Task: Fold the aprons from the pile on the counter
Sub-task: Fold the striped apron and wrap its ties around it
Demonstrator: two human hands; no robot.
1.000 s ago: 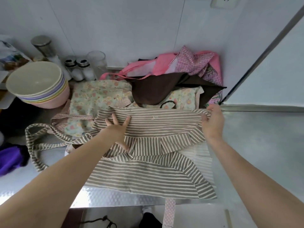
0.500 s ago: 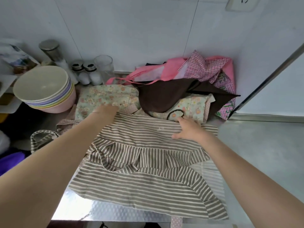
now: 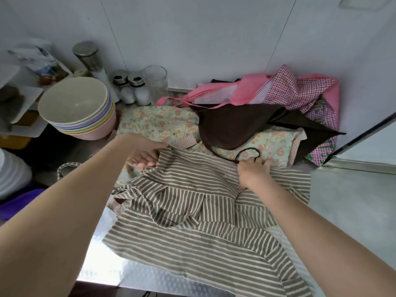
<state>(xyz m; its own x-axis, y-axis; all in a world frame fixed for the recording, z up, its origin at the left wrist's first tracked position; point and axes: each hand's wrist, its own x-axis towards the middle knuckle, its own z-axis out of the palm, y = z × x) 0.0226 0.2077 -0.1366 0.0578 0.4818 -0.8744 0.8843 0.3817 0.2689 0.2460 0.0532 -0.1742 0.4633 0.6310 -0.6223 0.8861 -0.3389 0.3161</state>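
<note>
A brown-and-cream striped apron (image 3: 192,221) lies spread on the steel counter (image 3: 353,200), rumpled in its middle. My left hand (image 3: 142,156) curls its fingers round the apron's far left top corner. My right hand (image 3: 254,171) grips the far top edge near its middle, beside a thin black loop (image 3: 246,155). Behind it lies the pile: a floral apron (image 3: 154,123), a dark brown one (image 3: 235,127) and a pink checked one (image 3: 295,91) against the wall.
A stack of pastel bowls (image 3: 77,110) stands at the left. Shaker jars (image 3: 132,91) and a glass (image 3: 155,82) line the wall behind it. The striped apron's strap (image 3: 64,168) loops out to the left. A purple item (image 3: 17,204) sits at the far left edge.
Both hands moved up to the apron's far edge. The left left the middle of the cloth for the left corner; the right came in from the right corner toward the centre.
</note>
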